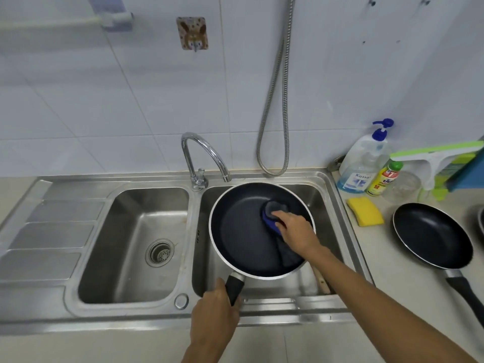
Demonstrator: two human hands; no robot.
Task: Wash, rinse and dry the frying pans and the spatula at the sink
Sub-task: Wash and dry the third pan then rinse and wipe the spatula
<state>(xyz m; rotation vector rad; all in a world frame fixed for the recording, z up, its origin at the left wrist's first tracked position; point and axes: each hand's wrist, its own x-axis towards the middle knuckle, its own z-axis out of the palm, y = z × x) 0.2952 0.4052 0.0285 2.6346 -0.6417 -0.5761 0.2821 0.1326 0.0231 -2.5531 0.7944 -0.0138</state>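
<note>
The left hand (214,310) is curled round the black handle (234,286) of a large frying pan (241,237), gripping it over the front rim of the sink (275,310). The pan sits tilted in the sink's right bowl, its dark inside facing up and its pale rim reaching almost from wall to wall of the bowl. The right hand (293,229) lies inside the pan toward its right side, fingers bent over a blue scrubbing pad (269,213) and pressing it against the pan's floor. A wooden handle (320,281), probably the spatula's, pokes out from under the pan's right side in the same bowl; its head is hidden.

The left bowl (136,244) holds only its drain strainer (160,252). The tap (204,155) curves over the divider, its spout above the pan's far rim.

On the bench (392,297) right of the sink, a second frying pan (432,237) rests flat near the right edge, handle pointing toward the front right corner. A yellow sponge (365,210) lies between it and the sink. Along the back edge stand a pump bottle (364,163), a small yellow bottle (382,179) and a green-and-white squeegee (440,155).
</note>
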